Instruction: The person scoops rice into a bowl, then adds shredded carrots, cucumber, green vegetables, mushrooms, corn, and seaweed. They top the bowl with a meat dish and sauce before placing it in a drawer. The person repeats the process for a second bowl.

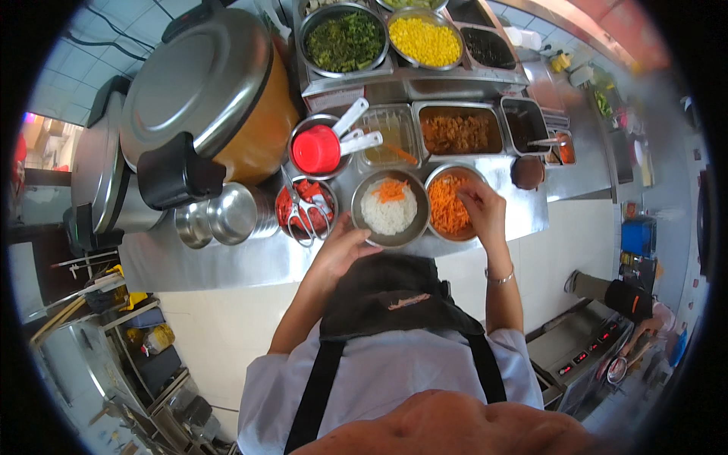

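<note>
A metal bowl [424, 219] holds white rice [389, 213] with a small heap of shredded carrot [393, 190] on its far side. My left hand [343, 250] grips this bowl at its near left rim. Just to the right stands a second metal bowl full of shredded carrot [448, 207]. Over its right side is my right hand [483, 207], fingers bent down towards the shreds. Whether any carrot is pinched between those fingertips is hidden.
Left of the rice are scissors [307, 213] on a bowl of red packets, red measuring scoops [316, 149] and a large rice cooker [199, 85]. Behind stand pans of stewed meat [460, 132], corn [425, 41] and chopped greens [345, 38]. Another person [631, 301] works at far right.
</note>
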